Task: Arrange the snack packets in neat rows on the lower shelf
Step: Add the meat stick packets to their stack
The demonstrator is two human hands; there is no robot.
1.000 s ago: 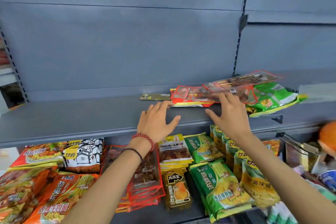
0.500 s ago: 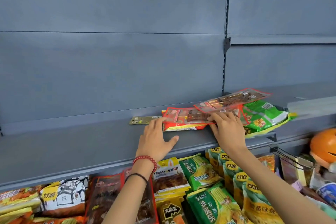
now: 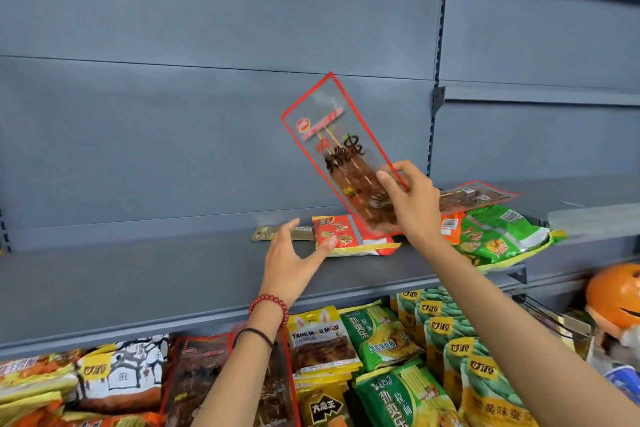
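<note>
Your right hand [image 3: 412, 204] pinches a clear red-edged packet [image 3: 332, 135], held tilted before the grey back panel [image 3: 173, 114]. Your left hand [image 3: 291, 263], fingers spread, touches a red packet [image 3: 346, 236] lying on the grey metal shelf [image 3: 138, 281]. Below it, snack packets [image 3: 381, 340] lie in crowded rows.

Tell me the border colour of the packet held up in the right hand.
Red, on the clear skewer packet; head view.

- Clear red-edged packet [image 3: 341, 152] of dark skewers, held up tilted, top leaning left, above the grey shelf [image 3: 138, 274].
- Red-and-yellow packet [image 3: 353, 236] lies flat beneath it.
- Green packets [image 3: 498, 236], perhaps three, piled at right.
</note>
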